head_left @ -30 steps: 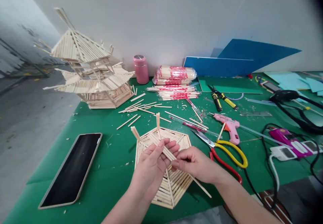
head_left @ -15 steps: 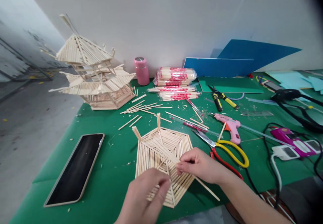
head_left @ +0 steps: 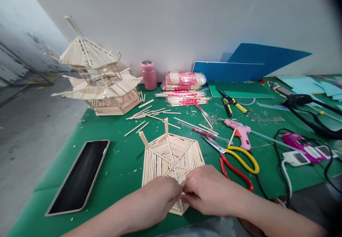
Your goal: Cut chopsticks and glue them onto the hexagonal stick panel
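A polygonal panel of pale wooden sticks (head_left: 155, 164), with several rows running between spokes, lies flat on the green table. Two upright stick bundles (head_left: 143, 139) rise from its far corners. Over the panel's near part, my left hand (head_left: 160, 198) and my right hand (head_left: 207, 190) meet with fingers pinched together. The fingertips are close to each other and partly hidden by the hands, so what they hold cannot be made out. Right of the panel, near my right hand, lie scissors (head_left: 223, 151) with one yellow and one red handle.
A stick-built pagoda (head_left: 103, 91) stands back left, a phone (head_left: 80, 176) front left. Behind are loose sticks (head_left: 145, 114), a pink flask (head_left: 149, 76) and wrapped stick bundles (head_left: 184, 81). On the right are pliers (head_left: 229, 103), a pink glue gun (head_left: 242, 132) and a power strip (head_left: 304, 149) with cables.
My left hand has moved right and my right hand slightly down, bringing them together at the panel's near side. The long sticks my right hand held across the panel no longer show.
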{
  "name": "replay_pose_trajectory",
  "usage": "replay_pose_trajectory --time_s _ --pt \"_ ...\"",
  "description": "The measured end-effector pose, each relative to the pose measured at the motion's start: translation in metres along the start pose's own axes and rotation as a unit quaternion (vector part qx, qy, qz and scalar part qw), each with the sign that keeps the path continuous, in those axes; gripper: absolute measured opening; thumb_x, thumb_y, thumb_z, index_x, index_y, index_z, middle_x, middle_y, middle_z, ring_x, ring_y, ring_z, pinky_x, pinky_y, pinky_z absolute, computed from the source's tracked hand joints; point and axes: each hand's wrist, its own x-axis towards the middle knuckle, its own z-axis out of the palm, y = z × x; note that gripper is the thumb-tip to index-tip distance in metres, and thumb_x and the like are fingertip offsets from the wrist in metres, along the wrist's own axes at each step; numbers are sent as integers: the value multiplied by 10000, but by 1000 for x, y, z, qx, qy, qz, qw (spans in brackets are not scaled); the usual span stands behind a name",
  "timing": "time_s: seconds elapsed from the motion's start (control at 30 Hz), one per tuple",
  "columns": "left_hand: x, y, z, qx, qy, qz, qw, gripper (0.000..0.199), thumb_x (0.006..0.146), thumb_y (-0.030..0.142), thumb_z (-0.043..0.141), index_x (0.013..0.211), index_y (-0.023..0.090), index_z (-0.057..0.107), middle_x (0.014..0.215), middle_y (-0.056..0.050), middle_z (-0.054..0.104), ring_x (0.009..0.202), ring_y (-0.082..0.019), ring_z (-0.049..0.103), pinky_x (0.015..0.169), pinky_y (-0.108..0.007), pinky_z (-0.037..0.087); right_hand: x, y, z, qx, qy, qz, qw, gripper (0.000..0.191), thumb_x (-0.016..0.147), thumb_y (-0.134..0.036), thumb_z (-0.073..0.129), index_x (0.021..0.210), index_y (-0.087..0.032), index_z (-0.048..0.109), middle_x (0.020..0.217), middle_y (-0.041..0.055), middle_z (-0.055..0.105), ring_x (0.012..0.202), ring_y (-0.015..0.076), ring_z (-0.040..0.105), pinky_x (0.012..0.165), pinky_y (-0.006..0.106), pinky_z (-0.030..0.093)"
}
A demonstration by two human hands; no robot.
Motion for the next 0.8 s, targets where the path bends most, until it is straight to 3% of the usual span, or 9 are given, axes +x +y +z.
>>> replay_pose_trajectory --time_s 0.1,0.17,0.23,0.3,0.33,0.4,0.5,0.63,0.8 --pt "3 -6 -1 -11 12 -15 1000 219 771 165 422 644 165 600 675 -41 625 580 -144 513 521 -212 330 1 2 -12 -35 51 10 998 202 724 -303 522 588 -189 618 564 31 603 550 162 534 457 259 283" --pt "7 -11 -4 -39 62 -38 997 230 785 206 428 615 155 575 634 -24 587 572 -131 472 525 -211 314 -4 6 -24 -21 154 20 988 167 726 -331 538 770 -197 628 727 50 612 701 199 545 566 298 364" --pt "10 -17 -7 -116 115 -75 984 275 797 266 433 573 147 537 542 7 508 522 -107 409 501 -206 286 -12 11 -34 36 292 49 954 264 745 -334 530 968 -199 573 878 64 584 806 203 520 667 327 389" --pt "13 -20 -7 -249 146 -99 952 286 802 308 437 595 139 539 507 24 455 485 -87 366 486 -204 269 -19 17 -35 125 399 95 903 205 774 -279 505 953 -198 561 841 44 570 750 165 515 641 288 401" --pt "15 -20 -5 -326 154 -101 927 271 801 314 442 633 133 554 514 25 455 474 -79 360 481 -203 264 -21 20 -32 174 423 115 882 143 784 -255 493 888 -197 572 785 28 565 694 147 511 597 264 400" --pt "20 -17 0 -457 166 -92 869 216 789 298 471 716 124 577 558 14 483 460 -66 368 471 -201 253 -17 25 -18 278 401 141 862 119 797 -252 480 780 -192 582 710 12 559 621 130 504 536 239 390" --pt "28 -11 11 -557 174 -84 808 162 764 255 516 700 117 572 564 8 495 430 -50 369 459 -200 242 2 26 7 432 336 142 824 169 797 -298 482 841 -175 589 775 30 603 677 141 542 579 238 417" --pt "36 -7 23 -579 173 -72 793 216 765 228 518 589 105 545 534 4 494 421 -46 377 465 -207 261 24 23 23 578 256 101 768 229 803 -358 465 752 -156 561 524 -21 558 507 121 547 518 231 414" --pt "41 -8 27 -556 177 -80 808 217 762 239 520 593 105 545 550 -1 509 439 -54 399 468 -208 272 28 23 23 577 255 102 769 332 812 -387 447 590 -153 524 419 -42 495 413 89 502 466 208 368"
